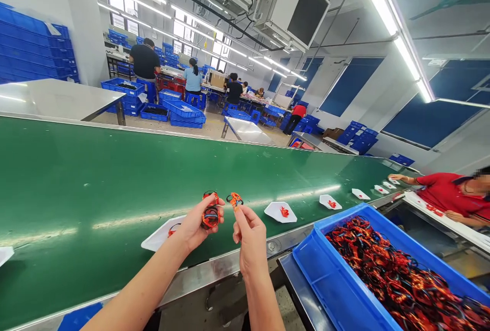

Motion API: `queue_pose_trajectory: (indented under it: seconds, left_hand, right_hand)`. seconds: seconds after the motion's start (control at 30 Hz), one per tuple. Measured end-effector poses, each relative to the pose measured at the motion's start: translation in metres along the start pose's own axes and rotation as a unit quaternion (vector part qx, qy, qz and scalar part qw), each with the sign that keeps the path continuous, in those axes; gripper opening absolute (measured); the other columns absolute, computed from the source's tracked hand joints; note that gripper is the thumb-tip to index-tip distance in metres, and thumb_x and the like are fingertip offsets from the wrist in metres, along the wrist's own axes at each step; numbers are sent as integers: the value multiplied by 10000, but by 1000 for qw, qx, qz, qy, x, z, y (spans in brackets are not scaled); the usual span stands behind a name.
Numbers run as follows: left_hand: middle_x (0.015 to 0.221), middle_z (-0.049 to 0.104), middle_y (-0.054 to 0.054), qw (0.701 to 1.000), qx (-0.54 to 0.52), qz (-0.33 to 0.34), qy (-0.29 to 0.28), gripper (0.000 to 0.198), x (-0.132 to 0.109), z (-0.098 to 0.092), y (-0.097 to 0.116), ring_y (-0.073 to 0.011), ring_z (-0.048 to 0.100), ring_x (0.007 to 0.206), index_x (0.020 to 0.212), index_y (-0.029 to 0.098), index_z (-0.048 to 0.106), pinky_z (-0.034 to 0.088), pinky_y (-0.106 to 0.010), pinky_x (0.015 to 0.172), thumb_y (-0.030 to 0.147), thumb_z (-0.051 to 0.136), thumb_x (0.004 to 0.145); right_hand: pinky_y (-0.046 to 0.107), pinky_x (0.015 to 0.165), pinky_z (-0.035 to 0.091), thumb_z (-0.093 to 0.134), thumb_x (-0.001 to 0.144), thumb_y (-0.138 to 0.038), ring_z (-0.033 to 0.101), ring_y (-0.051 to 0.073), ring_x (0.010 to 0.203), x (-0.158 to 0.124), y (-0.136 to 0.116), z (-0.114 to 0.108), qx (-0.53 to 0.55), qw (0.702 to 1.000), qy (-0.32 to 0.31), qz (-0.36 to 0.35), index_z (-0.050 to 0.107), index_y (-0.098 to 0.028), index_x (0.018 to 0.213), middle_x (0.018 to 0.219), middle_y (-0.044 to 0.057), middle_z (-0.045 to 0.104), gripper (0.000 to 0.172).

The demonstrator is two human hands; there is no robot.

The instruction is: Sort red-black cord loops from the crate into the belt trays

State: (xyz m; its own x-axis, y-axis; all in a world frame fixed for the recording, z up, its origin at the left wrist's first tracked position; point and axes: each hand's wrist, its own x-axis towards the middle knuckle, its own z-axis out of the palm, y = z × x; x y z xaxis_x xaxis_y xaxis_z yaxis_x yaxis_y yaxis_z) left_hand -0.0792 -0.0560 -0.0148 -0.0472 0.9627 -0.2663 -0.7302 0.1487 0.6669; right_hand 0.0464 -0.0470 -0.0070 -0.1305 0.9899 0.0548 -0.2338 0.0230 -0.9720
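Observation:
My left hand (199,223) is closed around a few small coiled wire bundles (210,216), red-orange and black with a bit of blue. Just to its right, my right hand (249,234) pinches one similar coiled wire bundle (235,199) between thumb and fingertips. Both hands are over the near edge of the green conveyor belt (126,167). Partly hidden behind my left wrist lies a white tray (156,239) with a red and black piece in it. Another white tray (273,211) with small red pieces sits to the right of my right hand.
A blue bin (319,269) heaped with red and black wire bundles (383,264) stands at the right beside the belt. Several more white trays run along the belt toward a person in a red shirt (447,193). Metal edging (199,276) borders the belt's near side.

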Motion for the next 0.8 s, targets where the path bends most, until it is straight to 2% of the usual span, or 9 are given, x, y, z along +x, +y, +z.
queue_pose_trajectory:
  seconds: [0.07, 0.13, 0.23, 0.4, 0.53, 0.67, 0.8]
  left_hand:
    - [602, 568, -6, 998, 56, 32, -25, 244, -3, 3, -1, -114, 550, 496, 893, 146, 620, 367, -170, 335, 372, 555, 826]
    - [618, 574, -10, 992, 102, 50, -57, 283, -6, 5, -2, -125, 552, 511, 934, 150, 619, 381, -188, 349, 403, 552, 826]
    - [619, 585, -18, 987, 133, 51, -81, 286, -7, 8, -6, -125, 545, 500, 811, 146, 617, 392, -203, 369, 431, 588, 798]
    - [562, 563, -5, 992, 108, 51, -49, 272, -8, 11, -9, -89, 492, 452, 661, 132, 592, 380, -185, 389, 377, 695, 719]
    - [555, 556, -17, 991, 102, 47, -78, 305, -7, 9, -9, -93, 486, 450, 598, 128, 577, 387, -191, 381, 384, 678, 729]
    - [551, 553, -28, 992, 76, 9, -105, 303, -4, 4, -8, -90, 492, 455, 596, 118, 577, 404, -177, 374, 364, 657, 753]
    - [556, 520, -13, 994, 18, -65, -84, 256, -2, 1, -7, -73, 488, 449, 625, 110, 562, 427, -156, 368, 274, 585, 819]
  right_hand:
    - [184, 366, 260, 662, 721, -439, 328, 56, 399, 0, -2, -5, -39, 999, 14, -13, 651, -131, 858, 505, -56, 452, 337]
    - [202, 433, 353, 629, 755, -414, 433, 86, 466, -2, -4, -7, -97, 994, 16, -54, 657, -139, 840, 571, -20, 538, 289]
    - [231, 559, 441, 563, 813, -359, 537, 129, 582, -7, -4, -7, -177, 977, 6, -122, 655, -154, 842, 665, 16, 612, 227]
    - [234, 558, 421, 515, 852, -300, 541, 134, 559, -11, 0, -6, -325, 927, 21, -188, 646, -193, 876, 654, 8, 617, 172]
    - [232, 573, 396, 492, 867, -255, 564, 128, 573, -13, -1, -8, -395, 887, 34, -238, 634, -206, 870, 695, 5, 637, 150]
    - [232, 588, 376, 464, 885, -236, 579, 123, 616, -15, -4, -9, -440, 857, 25, -265, 629, -214, 887, 766, 6, 642, 167]
    - [237, 614, 390, 441, 883, -210, 575, 131, 658, -15, -2, -10, -434, 857, 5, -277, 634, -214, 937, 822, 26, 633, 201]
